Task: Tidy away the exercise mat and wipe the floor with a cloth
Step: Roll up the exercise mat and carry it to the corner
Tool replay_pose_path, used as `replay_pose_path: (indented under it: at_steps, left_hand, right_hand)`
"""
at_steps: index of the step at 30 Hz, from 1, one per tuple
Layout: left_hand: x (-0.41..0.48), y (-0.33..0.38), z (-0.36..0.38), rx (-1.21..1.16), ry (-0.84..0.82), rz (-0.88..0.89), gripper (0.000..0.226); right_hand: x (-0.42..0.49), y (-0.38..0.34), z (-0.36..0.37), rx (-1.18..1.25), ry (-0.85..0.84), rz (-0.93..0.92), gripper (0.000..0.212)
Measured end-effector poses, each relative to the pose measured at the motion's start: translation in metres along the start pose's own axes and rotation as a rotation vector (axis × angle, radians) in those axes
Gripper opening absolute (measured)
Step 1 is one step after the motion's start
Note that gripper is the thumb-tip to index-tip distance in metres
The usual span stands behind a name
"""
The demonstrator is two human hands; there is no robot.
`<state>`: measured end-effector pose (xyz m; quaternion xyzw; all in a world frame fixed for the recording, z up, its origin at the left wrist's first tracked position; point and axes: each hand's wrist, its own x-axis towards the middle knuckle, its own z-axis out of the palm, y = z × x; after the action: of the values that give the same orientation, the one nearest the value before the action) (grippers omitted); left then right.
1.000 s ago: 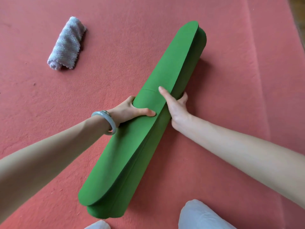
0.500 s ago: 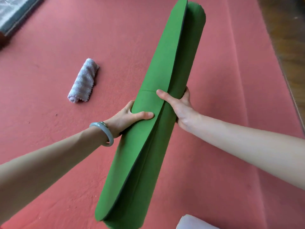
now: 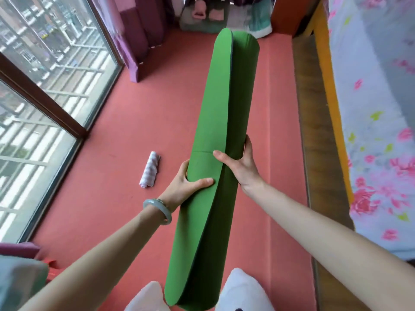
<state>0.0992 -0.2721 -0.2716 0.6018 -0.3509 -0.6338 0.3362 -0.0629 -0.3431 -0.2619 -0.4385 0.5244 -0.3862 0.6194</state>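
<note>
Here the rolled green mat (image 3: 221, 97) was held up off the red floor (image 3: 125, 135), its long axis running almost straight away from the person, near end low and close to the body, far end raised toward the back of the room. The left hand (image 3: 187, 182) gripped the roll from its left side at about mid-length, thumb pressed across the loose outer flap. The right hand (image 3: 241, 167) gripped it from the right, just beyond the left hand, thumb on top and fingers wrapped round the far side. The rolled cloth (image 3: 150, 170) lay on the floor to the left of the mat, apart from it and nearer the left hand. By my reading, the mat wanted carrying off lengthwise first, and the flap might spring open if that thumb eased
</note>
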Motion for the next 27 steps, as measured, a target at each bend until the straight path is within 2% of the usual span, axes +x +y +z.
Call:
replay_pose_path:
  at_steps: [3, 5, 8, 10, 19, 23, 27]
  left_hand:
    - [-0.043, 0.076, 0.018, 0.023, 0.022, 0.013, 0.106]
    - [-0.06, 0.124, 0.03, 0.042, 0.038, 0.051, 0.097]
    - [-0.071, 0.186, 0.041, 0.104, 0.081, 0.104, 0.077]
    - [-0.065, 0.217, 0.041, 0.123, 0.069, 0.139, 0.082]
    - [0.019, 0.319, -0.016, 0.265, -0.043, 0.2, 0.107]
    - [0.073, 0.371, -0.05, 0.405, -0.154, 0.184, 0.101]
    - [0.122, 0.415, -0.072, 0.538, -0.204, 0.184, 0.106]
  right_hand:
    - [-0.024, -0.086, -0.012, 0.009, -0.043, -0.015, 0.102]
    - [-0.032, -0.135, -0.019, 0.032, -0.061, -0.043, 0.089]
    - [-0.029, -0.193, -0.028, 0.075, -0.069, -0.076, 0.088]
    - [-0.017, -0.222, -0.032, 0.115, -0.079, -0.079, 0.089]
    - [0.076, -0.284, -0.018, 0.252, -0.061, -0.021, 0.078]
    - [0.128, -0.3, -0.008, 0.348, -0.019, 0.041, 0.073]
    - [0.179, -0.315, -0.001, 0.381, -0.017, 0.074, 0.073]
